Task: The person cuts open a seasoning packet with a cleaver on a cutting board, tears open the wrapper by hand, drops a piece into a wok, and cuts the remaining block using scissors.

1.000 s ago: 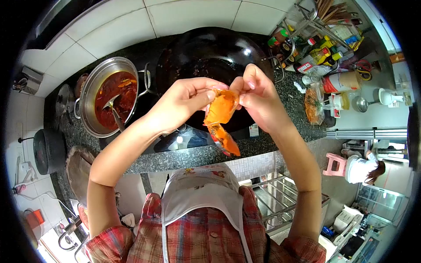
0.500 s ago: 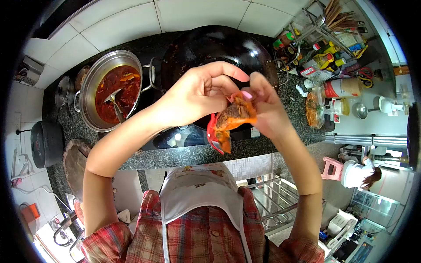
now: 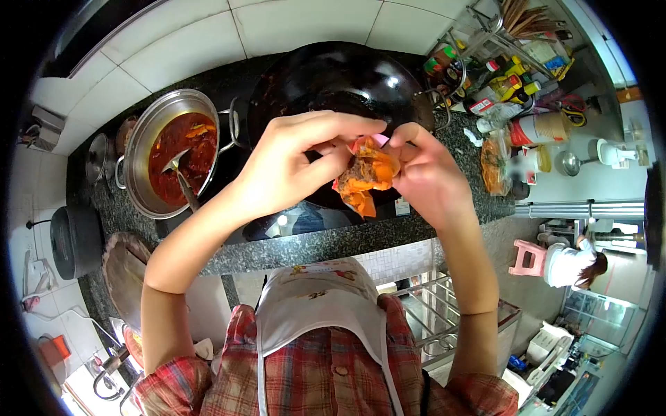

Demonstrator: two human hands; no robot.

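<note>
Pointing lengthwise toward the apron [image 3: 319,313], the orange packet [image 3: 372,172] dangles.

A small, crumpled packet of glossy orange film [image 3: 371,173], red showing at its edges, is pinched between the left hand [image 3: 302,163] and right hand [image 3: 431,179], over the black round wok's [image 3: 312,80] near edge; dark brown matter smears its folded middle, and an orange flap hangs below.

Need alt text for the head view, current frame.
A person's left hand and right hand hold a crumpled, brown-smeared orange packet over a black wok. Left of it, a metal pot holds red liquid and a spoon; bottles cluster at right.
</note>
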